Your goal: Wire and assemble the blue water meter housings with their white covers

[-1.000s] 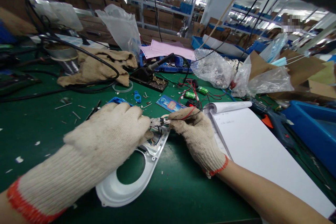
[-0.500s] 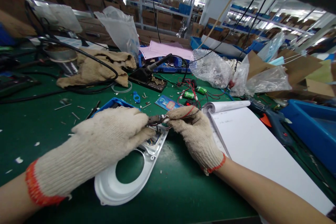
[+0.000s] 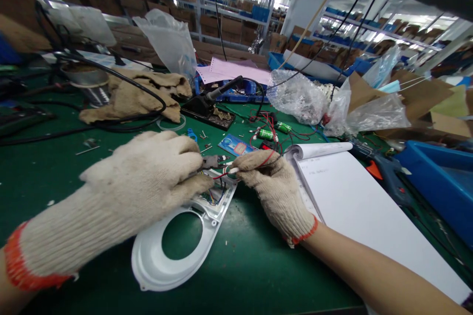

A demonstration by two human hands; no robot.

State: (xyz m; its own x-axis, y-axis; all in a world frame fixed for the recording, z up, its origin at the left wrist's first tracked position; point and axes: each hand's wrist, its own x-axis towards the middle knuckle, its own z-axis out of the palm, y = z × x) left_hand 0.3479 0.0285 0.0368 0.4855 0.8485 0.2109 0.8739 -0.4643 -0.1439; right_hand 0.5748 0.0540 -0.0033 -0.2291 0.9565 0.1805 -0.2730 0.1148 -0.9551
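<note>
Both my hands wear off-white knitted gloves with orange cuffs. My left hand [image 3: 148,177] is closed around pliers [image 3: 212,161], whose dark jaws point right; the glove hides the handles. My right hand [image 3: 271,182] pinches a thin wire with a small white connector [image 3: 233,170] at the fingertips. A red wire [image 3: 219,176] runs from there toward the left hand. Below the hands lies a white plastic housing [image 3: 155,256] with a large round hole. Several coloured wires [image 3: 214,197] sit in its upper compartment, partly hidden by the left glove.
A notepad [image 3: 354,197] lies right of my hands, beside a power drill [image 3: 388,177] and a blue bin [image 3: 443,167]. Farther back are green batteries [image 3: 265,134] with wires, a soldering iron [image 3: 225,88] on its stand, a brown cloth [image 3: 140,93] and bubble wrap [image 3: 299,96].
My left hand and the pliers have shifted left, away from the connector, and the red wire now shows between the hands. My right hand stays in place.
</note>
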